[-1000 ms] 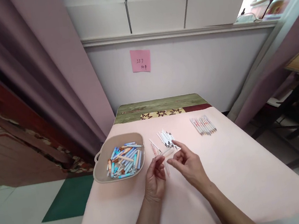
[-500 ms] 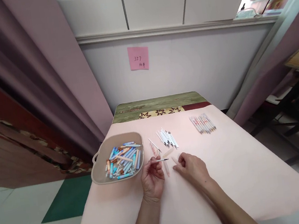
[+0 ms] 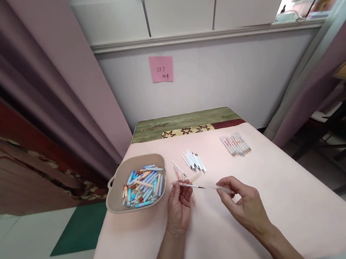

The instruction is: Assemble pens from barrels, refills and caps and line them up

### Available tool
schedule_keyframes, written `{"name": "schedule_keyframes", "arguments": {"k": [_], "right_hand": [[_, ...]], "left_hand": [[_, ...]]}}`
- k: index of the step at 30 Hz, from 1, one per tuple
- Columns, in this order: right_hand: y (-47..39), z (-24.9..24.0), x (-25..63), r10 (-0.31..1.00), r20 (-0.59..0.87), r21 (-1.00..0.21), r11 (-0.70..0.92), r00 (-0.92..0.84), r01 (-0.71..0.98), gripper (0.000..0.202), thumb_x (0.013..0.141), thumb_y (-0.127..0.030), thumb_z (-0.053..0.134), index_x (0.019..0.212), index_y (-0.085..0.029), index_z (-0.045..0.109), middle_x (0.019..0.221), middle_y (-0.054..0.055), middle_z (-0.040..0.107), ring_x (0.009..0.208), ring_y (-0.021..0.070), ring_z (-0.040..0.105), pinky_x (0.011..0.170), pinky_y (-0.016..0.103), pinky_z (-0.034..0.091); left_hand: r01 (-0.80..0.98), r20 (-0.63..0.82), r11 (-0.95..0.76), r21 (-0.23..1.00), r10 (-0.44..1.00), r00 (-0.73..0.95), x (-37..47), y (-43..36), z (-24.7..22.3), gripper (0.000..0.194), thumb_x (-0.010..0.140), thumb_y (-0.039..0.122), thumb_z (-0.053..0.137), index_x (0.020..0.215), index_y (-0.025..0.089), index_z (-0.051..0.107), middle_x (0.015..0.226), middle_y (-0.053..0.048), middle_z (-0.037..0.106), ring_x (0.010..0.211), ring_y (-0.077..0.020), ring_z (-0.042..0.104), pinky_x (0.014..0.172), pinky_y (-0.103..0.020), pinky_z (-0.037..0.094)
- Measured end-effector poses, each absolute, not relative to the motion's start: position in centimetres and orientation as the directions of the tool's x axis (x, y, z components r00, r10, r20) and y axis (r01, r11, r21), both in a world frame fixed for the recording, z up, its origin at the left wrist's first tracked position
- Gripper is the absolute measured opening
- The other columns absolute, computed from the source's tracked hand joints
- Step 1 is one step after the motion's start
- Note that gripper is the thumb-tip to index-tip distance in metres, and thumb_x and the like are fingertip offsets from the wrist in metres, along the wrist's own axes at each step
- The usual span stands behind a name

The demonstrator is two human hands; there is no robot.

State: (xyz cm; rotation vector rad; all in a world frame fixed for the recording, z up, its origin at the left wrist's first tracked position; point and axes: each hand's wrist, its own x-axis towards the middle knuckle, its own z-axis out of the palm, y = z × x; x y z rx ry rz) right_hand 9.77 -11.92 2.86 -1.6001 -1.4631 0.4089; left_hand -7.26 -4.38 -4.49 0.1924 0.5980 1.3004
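Note:
Between the thumb and fingers of my left hand (image 3: 179, 209) is a white pen refill (image 3: 191, 185), its dark tip pointing right. My right hand (image 3: 243, 201) pinches a clear pen barrel (image 3: 224, 189) to the right of that tip, with a gap between the two. Beyond my left hand lie several white refills (image 3: 193, 160) with dark ends in a loose pile. One single refill (image 3: 178, 168) rests left of the pile. Clear and pinkish pen parts (image 3: 195, 176) lie beside my left fingers, partly hidden by them.
A beige basket (image 3: 114, 201) holding many blue, purple and orange pen pieces (image 3: 145, 186) stands on the left. At the back right, a row of clear pens (image 3: 235, 144) lies on the pink-covered table (image 3: 281, 200). A pink note (image 3: 161, 69) sticks to the wall.
My right hand has lifted and moved right with the clear barrel, now held level. The refill in my left hand has shifted slightly right, its tip tilting downward.

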Motion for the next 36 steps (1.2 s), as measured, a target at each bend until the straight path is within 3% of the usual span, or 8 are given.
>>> {"name": "schedule_keyframes", "arguments": {"k": [5,36], "right_hand": [[-12.4,2.5,9.3,0.851,0.443,-0.726,0.156,0.282,0.670,0.010,0.080,-0.030,0.057,0.083,-0.023,0.063,0.058,-0.002,0.055,0.047,0.0115,0.050,0.039,0.019,0.037],[-11.1,1.5,7.8,0.897,0.379,-0.753,0.156,0.228,0.640,0.012,0.080,-0.024,0.055,0.088,-0.021,0.064,0.073,0.000,0.066,0.056,0.0103,0.059,0.041,0.016,0.041]], "left_hand": [[-0.828,-0.284,0.251,0.502,0.952,0.116,-7.1,-4.3,-4.5,0.008,0.083,0.019,0.064,0.086,0.012,0.068,0.091,-0.011,0.074,0.084,-0.0180,0.071,0.072,-0.025,0.059],[-0.734,-0.257,0.259,0.628,0.959,0.119,-6.6,-5.1,-3.9,0.018,0.079,0.026,0.070,0.089,0.013,0.063,0.090,-0.011,0.074,0.080,-0.0171,0.071,0.072,-0.026,0.058]]}}
